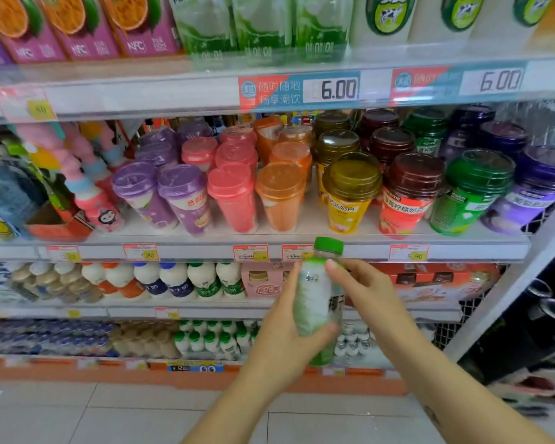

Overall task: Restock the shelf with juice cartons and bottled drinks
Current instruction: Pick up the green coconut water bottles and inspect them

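Two hands hold one green-capped bottle [314, 302] upright, near side of the cup shelf [189, 251]: left hand [285, 334] wraps its lower part & right hand [362, 290] pinches up top, prob. to keep it steady w/ label out for shelving.

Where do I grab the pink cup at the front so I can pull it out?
Grip the pink cup round its body below the lid, coming straight from the front. The purple cup and orange cup crowd its sides at lid height, but the bodies taper downward, probably leaving room to grip there.
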